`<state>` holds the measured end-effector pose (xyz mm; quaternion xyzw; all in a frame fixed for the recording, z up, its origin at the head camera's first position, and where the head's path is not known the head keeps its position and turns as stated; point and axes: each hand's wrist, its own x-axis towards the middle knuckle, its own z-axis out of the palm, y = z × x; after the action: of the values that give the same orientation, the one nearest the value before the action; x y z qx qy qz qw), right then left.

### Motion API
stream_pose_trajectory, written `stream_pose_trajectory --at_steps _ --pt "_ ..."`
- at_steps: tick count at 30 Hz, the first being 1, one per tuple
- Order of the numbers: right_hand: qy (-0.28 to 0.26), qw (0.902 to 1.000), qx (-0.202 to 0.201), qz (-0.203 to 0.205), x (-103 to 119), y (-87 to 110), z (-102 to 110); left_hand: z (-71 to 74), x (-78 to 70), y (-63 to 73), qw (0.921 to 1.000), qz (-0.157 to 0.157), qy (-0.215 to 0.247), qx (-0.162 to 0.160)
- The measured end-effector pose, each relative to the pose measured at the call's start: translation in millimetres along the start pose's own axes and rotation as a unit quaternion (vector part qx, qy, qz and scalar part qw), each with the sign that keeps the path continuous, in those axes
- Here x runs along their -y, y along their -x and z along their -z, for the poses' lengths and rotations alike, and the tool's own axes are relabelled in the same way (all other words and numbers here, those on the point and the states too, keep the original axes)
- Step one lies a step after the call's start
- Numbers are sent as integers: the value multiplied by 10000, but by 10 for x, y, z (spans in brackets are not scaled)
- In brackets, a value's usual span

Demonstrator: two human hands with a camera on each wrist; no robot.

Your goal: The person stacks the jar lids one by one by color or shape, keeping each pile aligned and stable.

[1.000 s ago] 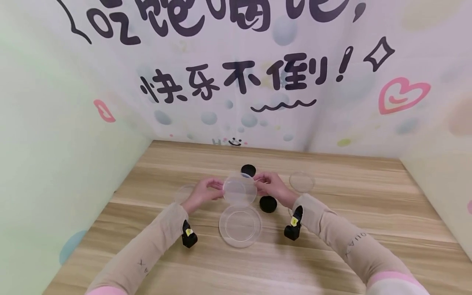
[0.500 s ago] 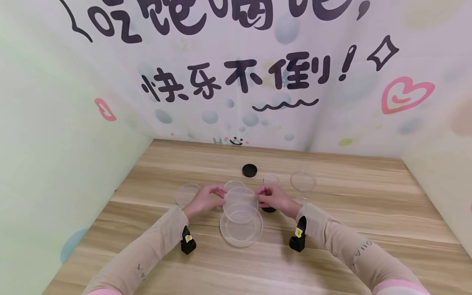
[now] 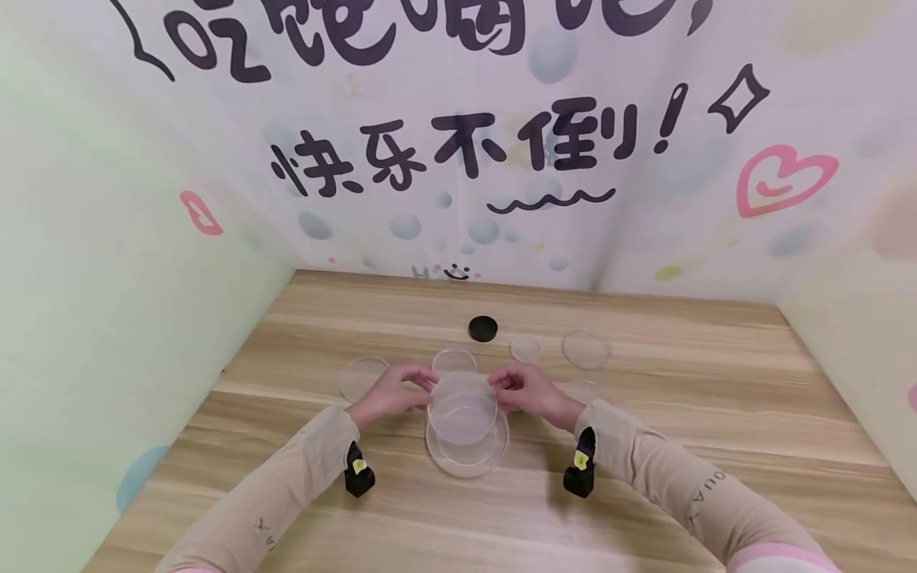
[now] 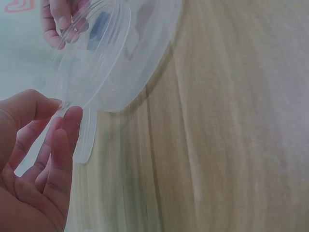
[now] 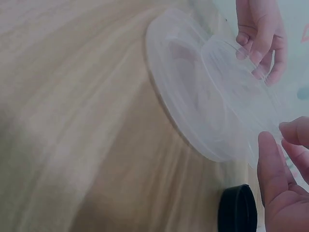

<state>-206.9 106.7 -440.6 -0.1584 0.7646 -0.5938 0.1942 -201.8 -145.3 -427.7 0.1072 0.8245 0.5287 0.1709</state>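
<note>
In the head view, my left hand [image 3: 396,393] pinches the left edge of a clear round lid [image 3: 458,388], thumb against fingertips. Across from it, my right hand [image 3: 532,391] holds the opposite edge between thumb and fingers. The lid is tilted above a larger clear round lid [image 3: 466,468] that lies on the table, and overlaps its far part. Both wrist views show the held lid [image 4: 89,72] [image 5: 241,77] raised off the larger one. Below my right hand stands a black round lid [image 5: 236,212], mostly hidden by that hand in the head view.
Beyond the hands lie a smaller clear lid [image 3: 454,360], another black lid [image 3: 483,329] and a small clear disc [image 3: 526,348]. Further clear lids [image 3: 364,366] [image 3: 587,350] flank the hands, one partly behind the left. A printed cloth wall [image 3: 401,255] closes the table's far side.
Both hands have brought the clear lid nearer the body, from beyond the larger lid to partly over it. The small disc and smaller lid beyond now show.
</note>
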Motion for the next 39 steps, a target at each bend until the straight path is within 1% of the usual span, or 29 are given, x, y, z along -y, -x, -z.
stream_pose_trajectory --at_steps 4,5,8,11,13,16,20,23,25,26,30,32,33,36,39 --pt "270 9995 86 139 -36 43 -25 -14 24 27 9997 -158 -77 173" --pt "338 9991 98 227 -45 50 -31 -18 30 31 9996 -203 -56 209" --pt "583 9973 16 446 -61 58 -48 -32 32 42 9992 -276 8 297" --pt "805 9948 -110 606 -66 52 -56 -46 23 46 9988 -284 167 373" --pt "853 9945 -174 587 -68 47 -59 -58 15 48 9985 -264 225 415" --pt "837 9949 -155 545 -69 51 -61 -81 20 44 9985 -188 283 433" --pt "832 9951 -101 524 -66 68 -63 -109 45 29 9988 -149 171 429" --pt "1037 9933 -49 501 -60 79 -61 -113 48 26 9986 -189 57 492" --pt "1272 9905 -6 527 -47 89 -63 -110 41 32 9981 -191 55 577" --pt "1402 9886 11 546 -40 92 -66 -105 -6 58 9979 -191 18 624" --pt "1811 9809 70 701 -37 85 -76 -90 -16 59 9968 -177 -203 752" --pt "1918 9784 86 765 -49 69 -80 -85 -13 52 9964 -161 -354 760" --pt "1971 9772 94 787 -56 61 -81 -83 29 27 9962 -164 -402 757" --pt "2075 9748 116 814 -61 44 -85 -81 35 27 9962 -128 -441 738" --pt "2151 9733 133 786 -48 32 -85 -72 34 30 9963 -160 -455 716"
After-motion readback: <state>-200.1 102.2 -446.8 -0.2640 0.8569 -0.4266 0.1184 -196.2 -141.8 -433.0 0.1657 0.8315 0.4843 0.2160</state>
